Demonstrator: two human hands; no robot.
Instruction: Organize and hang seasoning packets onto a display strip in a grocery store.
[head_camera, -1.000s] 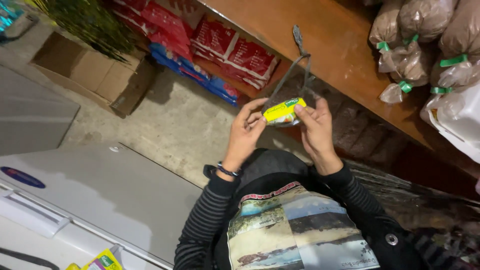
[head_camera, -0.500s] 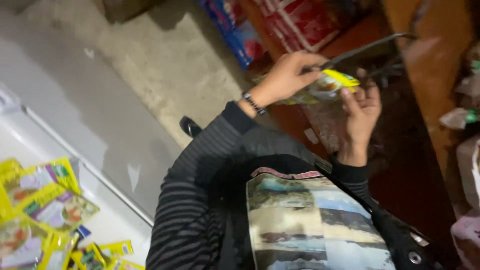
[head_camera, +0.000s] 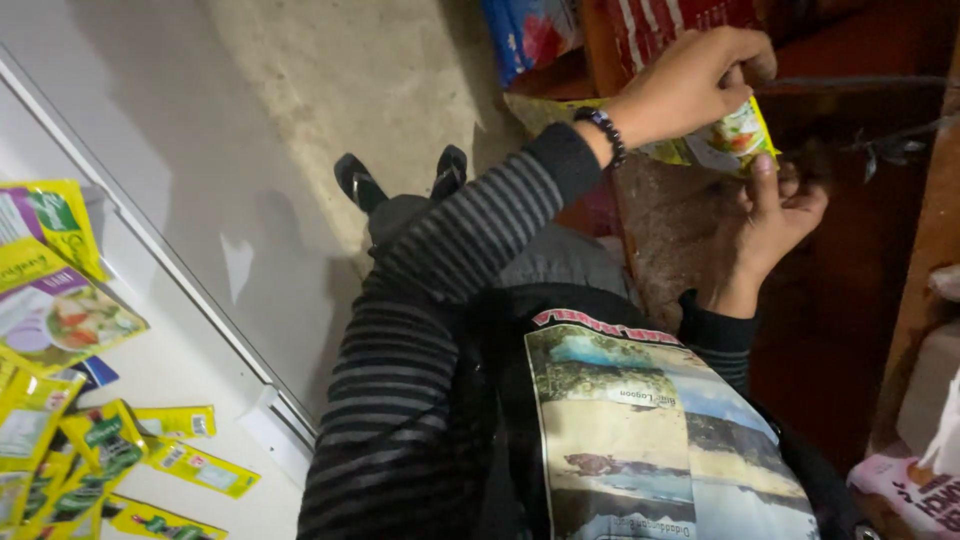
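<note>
Left hand (head_camera: 695, 85) reaches up, fingers pinched on the top of a yellow sachet strip (head_camera: 715, 140), right hand (head_camera: 775, 215) below gripping its lower edge with thumb raised — strip held in front of a dark wooden shelf (head_camera: 930, 250), more yellow sachets (head_camera: 90, 450) scattered on the white surface (head_camera: 170, 380) at left.

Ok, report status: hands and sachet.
Left hand grips sachet top. Right hand holds it from below. Wire hook beside it.
</note>
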